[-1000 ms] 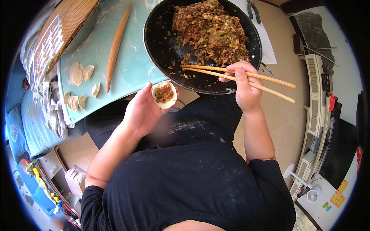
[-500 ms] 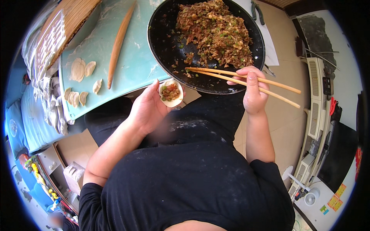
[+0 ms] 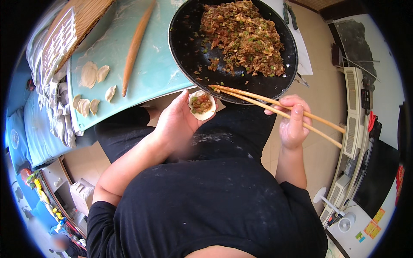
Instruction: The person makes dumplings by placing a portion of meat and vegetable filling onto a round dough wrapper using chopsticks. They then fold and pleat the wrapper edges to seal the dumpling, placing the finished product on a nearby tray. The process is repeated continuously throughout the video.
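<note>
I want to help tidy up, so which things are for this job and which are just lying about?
For the job, it looks like:
wrapper, in hand
chopsticks, in hand
pan
filling, in the pan and on the wrapper
rolling pin
mat
folded dumplings

Just lying about, it seems:
striped cloth
pale box
dark screen

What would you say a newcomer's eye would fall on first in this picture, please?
Probably the big black pan ahead, right of centre, with its heap of brown filling flecked with green. Next comes the pale dough wrapper in the left hand, just below the pan and topped with filling. To its right, the long chopsticks stand out in the right hand, tips at the pan's near edge.
</note>
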The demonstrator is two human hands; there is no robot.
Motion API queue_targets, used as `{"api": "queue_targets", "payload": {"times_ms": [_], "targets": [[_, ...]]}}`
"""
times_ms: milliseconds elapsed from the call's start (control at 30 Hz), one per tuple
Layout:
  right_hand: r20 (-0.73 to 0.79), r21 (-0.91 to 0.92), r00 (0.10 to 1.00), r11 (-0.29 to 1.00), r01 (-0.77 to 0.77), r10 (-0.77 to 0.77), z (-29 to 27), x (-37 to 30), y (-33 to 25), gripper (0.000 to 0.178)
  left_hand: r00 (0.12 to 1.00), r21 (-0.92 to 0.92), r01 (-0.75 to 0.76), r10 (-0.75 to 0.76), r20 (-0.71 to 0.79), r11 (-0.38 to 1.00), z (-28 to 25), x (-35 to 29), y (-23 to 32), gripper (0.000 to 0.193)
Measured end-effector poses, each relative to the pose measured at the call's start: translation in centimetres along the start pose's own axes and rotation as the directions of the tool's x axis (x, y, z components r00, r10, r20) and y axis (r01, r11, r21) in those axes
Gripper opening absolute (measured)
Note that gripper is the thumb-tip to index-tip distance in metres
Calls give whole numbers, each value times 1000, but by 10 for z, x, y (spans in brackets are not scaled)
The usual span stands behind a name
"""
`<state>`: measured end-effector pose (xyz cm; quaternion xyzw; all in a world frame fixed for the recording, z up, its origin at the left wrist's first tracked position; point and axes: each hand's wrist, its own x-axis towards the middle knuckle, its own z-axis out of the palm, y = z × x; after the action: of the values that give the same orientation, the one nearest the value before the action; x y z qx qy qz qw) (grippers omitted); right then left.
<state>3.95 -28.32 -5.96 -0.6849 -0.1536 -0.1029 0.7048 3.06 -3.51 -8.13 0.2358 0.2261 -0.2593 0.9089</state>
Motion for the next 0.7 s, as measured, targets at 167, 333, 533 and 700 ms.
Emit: {"api": "queue_targets", "payload": {"times_ms": [167,333,533,700], "targets": [[-50,75,996,995,71,-68,9,-11,-17,30,999,-1,-6,6,42,1000,-1,-2,-1,51],[132,-179,966,954,242,-220,20,-19,-32,38,999,-24,-32,33,15,999,5,-11,4,51],[243,-180,920,918,354,-308,35,-15,-37,42,994,-55,-73,77,78,996,4,-25,17,53],[6,10,961,961,276,-276,46,-12,-44,43,979,-96,-97,112,167,991,9,-34,32,54]]}}
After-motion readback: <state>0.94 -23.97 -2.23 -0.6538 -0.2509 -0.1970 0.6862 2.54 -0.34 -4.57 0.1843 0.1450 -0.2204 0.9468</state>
